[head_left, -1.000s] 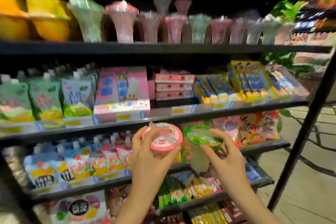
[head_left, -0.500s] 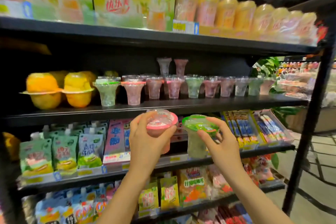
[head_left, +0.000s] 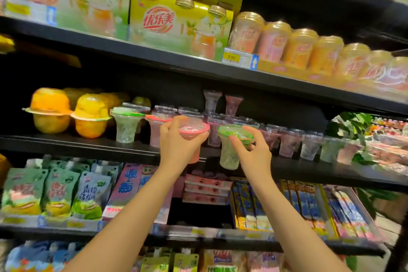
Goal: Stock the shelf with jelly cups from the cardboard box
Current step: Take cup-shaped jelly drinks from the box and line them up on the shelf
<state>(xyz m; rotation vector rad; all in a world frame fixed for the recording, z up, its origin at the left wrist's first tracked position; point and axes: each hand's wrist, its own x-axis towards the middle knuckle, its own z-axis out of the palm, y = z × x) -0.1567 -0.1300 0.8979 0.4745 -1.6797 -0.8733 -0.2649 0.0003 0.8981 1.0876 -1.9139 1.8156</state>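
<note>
My left hand grips a pink-lidded jelly cup, my right hand pinches a green-lidded jelly cup; both upright before the shelf, its cup row at twelve o'clock.

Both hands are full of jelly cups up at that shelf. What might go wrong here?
The row of jelly cups on the shelf is tightly packed, and their narrow bases look easy to knock over. The right hand pinches only the rim of the green-lidded cup, so it might slip. The left hand partly hides the pink-lidded cup.
</note>
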